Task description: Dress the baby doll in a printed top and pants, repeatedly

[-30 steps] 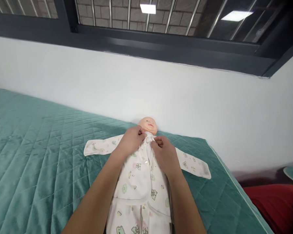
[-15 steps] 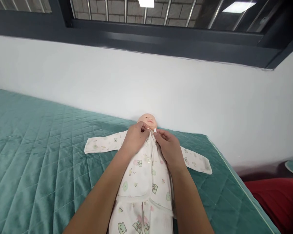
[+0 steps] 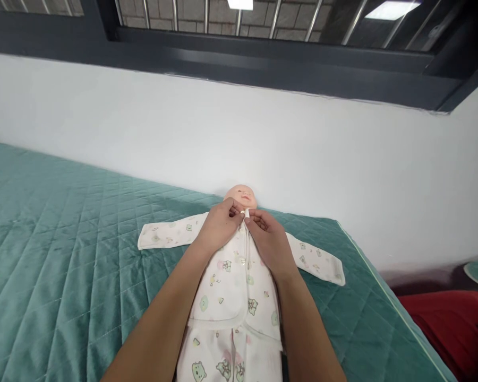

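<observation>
A baby doll (image 3: 241, 195) lies on its back, its head close to the wall. It wears a white baby jacket (image 3: 223, 286) printed with small green bears, with both sleeves spread out sideways. Below the jacket's hem are matching trousers (image 3: 207, 355). My left hand (image 3: 223, 220) pinches the left edge of the collar under the doll's chin. On the other side, my right hand (image 3: 269, 233) pinches the right collar edge, where a white strip shows at the fingertips. The two edges nearly meet. Fingers cover part of the neck opening.
A green quilted cover (image 3: 83, 254) spreads under the doll and ends at a piped edge on the right. Behind it rises a white wall (image 3: 183, 132) below a dark window frame (image 3: 263, 63). Something red (image 3: 450, 323) sits low at the right.
My right hand has moved slightly left, drawing the right collar edge toward the left one. My left hand stays almost in place at the collar.
</observation>
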`<state>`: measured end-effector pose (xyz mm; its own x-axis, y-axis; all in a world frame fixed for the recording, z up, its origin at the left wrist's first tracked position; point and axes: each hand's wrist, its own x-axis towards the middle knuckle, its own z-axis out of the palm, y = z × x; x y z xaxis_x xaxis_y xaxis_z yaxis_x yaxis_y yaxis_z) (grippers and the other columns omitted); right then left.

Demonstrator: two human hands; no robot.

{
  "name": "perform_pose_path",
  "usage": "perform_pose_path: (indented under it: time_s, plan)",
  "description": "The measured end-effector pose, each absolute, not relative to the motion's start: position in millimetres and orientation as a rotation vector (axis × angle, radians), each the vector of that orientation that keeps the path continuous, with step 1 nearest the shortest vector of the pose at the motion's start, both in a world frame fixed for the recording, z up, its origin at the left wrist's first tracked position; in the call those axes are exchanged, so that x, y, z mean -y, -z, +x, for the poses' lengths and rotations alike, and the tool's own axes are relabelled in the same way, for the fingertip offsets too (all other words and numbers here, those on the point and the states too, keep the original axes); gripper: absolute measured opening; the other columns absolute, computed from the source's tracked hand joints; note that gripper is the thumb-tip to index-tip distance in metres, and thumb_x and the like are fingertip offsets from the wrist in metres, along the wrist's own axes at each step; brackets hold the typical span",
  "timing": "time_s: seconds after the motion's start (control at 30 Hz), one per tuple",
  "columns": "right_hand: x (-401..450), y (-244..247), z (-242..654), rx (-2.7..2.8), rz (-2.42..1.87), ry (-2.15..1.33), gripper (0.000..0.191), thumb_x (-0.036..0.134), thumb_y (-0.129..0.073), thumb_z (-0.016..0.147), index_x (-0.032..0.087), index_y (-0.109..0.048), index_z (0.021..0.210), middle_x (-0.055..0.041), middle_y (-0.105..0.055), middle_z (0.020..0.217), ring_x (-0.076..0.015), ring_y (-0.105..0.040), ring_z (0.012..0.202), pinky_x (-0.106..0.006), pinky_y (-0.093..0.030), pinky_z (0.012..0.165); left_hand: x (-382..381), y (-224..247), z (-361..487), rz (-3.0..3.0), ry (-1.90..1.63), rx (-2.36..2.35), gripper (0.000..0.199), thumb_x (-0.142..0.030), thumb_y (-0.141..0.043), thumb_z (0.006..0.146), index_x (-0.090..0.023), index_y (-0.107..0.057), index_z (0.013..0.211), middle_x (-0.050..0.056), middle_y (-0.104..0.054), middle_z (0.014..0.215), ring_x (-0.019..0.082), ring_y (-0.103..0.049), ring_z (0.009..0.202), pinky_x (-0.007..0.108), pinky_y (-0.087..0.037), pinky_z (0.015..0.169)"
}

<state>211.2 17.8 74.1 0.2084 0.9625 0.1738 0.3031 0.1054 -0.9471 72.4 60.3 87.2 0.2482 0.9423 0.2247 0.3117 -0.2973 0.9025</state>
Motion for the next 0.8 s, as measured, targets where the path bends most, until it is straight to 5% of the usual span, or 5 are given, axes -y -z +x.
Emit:
perform_pose_path:
  time_s: [0.53, 0.8]
  plan:
    - [-16.3, -77.7, 210.0, 1.303, -1.569, -0.848, 0.037, 0.042, -0.067, 0.077, 0.024, -0.058, 0.108, 0.0016, -0.066, 0.083, -0.0145, -0.056, 0.064, -0.025, -0.038, 0.048, -64.7, -82.0, 67.3, 1.783, -1.038, -1.054, 0.007, -0.016, -0.056, 0.081, -0.019, -0.061, 0.078, 0.0, -0.07, 0.084, 0.015, -0.062, 0.079, 0.026, -0.047, 0.077]
    - [-15.2, -79.4, 209.3, 1.329, -1.585, -0.843, 0.03, 0.038, -0.063, 0.077, 0.026, -0.061, 0.104, 0.0022, -0.064, 0.08, -0.0141, -0.055, 0.061, -0.023, -0.034, 0.043, -62.4, -83.4, 70.8, 1.762, -1.016, -1.074, 0.02, -0.039, -0.061, 0.086, -0.021, -0.065, 0.092, 0.001, -0.072, 0.09, 0.016, -0.064, 0.081, 0.027, -0.047, 0.071]
